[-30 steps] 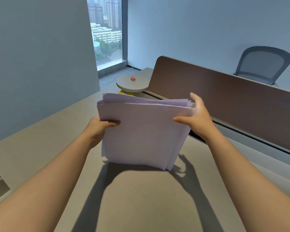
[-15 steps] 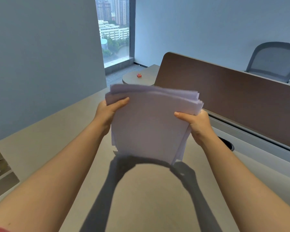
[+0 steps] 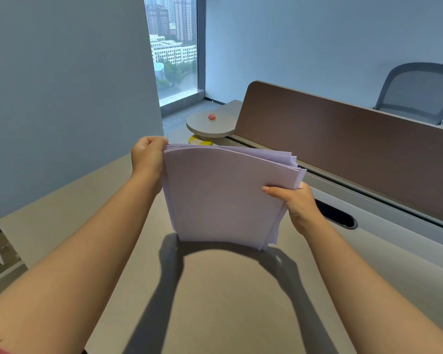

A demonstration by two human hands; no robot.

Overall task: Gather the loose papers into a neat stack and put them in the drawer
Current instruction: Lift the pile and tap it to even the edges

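Pale lilac-white paper fills the middle of the head view: the stack of papers (image 3: 223, 198) stands nearly upright, its bottom edge resting on or just above the beige surface (image 3: 215, 302), where it throws a dark shadow toward the near side. The sheets bow a little at the top, and their right edges fan out unevenly. The left hand (image 3: 147, 155) holds the top left corner, its grip closed round the edge with the fingers curled behind the sheets. The right hand (image 3: 296, 203) holds the right edge lower down, its grip pinching the stack with the thumb laid flat across the front sheet. Right of the hands runs a brown divider panel (image 3: 343, 139), with a dark oval cable slot (image 3: 336, 215) in the surface beside it and a grey mesh chair (image 3: 417, 93) behind. Farther off, a small round table (image 3: 210, 126) carries a little red object (image 3: 211, 116), before a tall window (image 3: 174, 47).
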